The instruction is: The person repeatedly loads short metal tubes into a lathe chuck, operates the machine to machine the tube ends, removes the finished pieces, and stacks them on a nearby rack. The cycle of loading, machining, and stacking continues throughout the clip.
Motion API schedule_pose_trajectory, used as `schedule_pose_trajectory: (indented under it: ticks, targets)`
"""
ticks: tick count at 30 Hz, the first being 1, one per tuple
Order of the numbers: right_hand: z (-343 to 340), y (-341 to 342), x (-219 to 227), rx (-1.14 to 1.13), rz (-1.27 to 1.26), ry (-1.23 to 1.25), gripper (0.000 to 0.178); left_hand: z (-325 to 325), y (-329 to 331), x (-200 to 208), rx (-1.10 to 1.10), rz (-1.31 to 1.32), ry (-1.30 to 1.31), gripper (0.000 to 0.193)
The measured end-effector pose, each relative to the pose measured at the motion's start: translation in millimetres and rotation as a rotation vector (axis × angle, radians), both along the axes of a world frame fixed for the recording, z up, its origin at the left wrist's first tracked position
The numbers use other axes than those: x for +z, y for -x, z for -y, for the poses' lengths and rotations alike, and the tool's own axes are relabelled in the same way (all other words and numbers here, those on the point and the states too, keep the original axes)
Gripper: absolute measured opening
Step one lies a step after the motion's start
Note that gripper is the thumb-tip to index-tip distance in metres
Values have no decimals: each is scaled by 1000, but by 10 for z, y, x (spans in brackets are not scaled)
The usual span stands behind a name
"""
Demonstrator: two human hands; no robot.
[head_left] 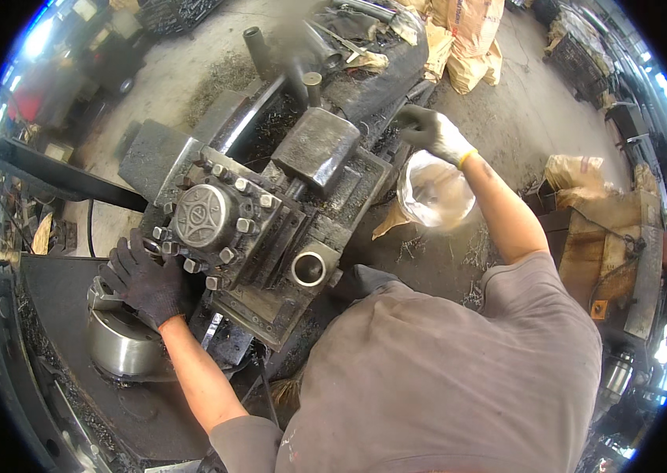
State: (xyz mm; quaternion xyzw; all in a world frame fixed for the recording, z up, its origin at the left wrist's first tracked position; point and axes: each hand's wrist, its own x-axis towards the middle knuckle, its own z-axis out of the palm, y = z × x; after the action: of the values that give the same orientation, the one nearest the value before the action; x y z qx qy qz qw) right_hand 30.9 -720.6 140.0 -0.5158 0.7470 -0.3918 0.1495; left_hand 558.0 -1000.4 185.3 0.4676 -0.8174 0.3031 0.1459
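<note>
In a dark knit glove, my left hand [144, 280] reaches over a shiny round metal chuck [122, 344], with fingers apart and extended beside the tool post. The square tool post [204, 214] has a round cap and several square-headed bolts, and sits on the dark lathe carriage [270, 303]. Out to the right, my right hand [437, 134] wears a glove with a white back and dark fingers. Its fingers curl near the far right edge of the machine, slightly blurred. What they hold, if anything, is hidden. Below this hand stands a container with a whitish liner [436, 191].
A metal tube end [308, 269] stands on the carriage near my body. Calipers [345, 41] and rags lie at the machine's far end. Paper sacks [471, 39] stand beyond it. Metal shavings litter the floor, and a rusty metal bench [613, 244] is at the right.
</note>
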Motion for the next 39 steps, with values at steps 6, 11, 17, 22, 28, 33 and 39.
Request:
schedule_pose_trajectory:
  ticks: [6, 11, 17, 22, 28, 33, 39]
  targets:
    - [665, -2157, 884, 936, -225, -98, 52, -226, -90, 62, -250, -225, 94, 59]
    - [1031, -2347, 1485, 1160, 147, 50, 38, -1414, -527, -359, -198, -689, -116, 47]
    - [2612, -2340, 2026, 1018, -667, 103, 30, -2816, -1503, -1798, 409, -1937, -601, 34]
    - [3715, -2667, 1311, 953, -1054, -208, 26, -3496, -2239, -2217, 533, -2332, 109, 43]
    - [4161, -2521, 430, 1305, -593, -404, 24, -3595, -2463, -1626, 690, -2666, 288, 44]
    - [4574, -3149, 12, 1272, -302, -668, 53, -3660, -2608, -1455, 374, -2733, -173, 35]
    - [4245, -3790, 743, 1378, 18, -630, 73, -3646, -2696, -1739, 724, -2428, 142, 28]
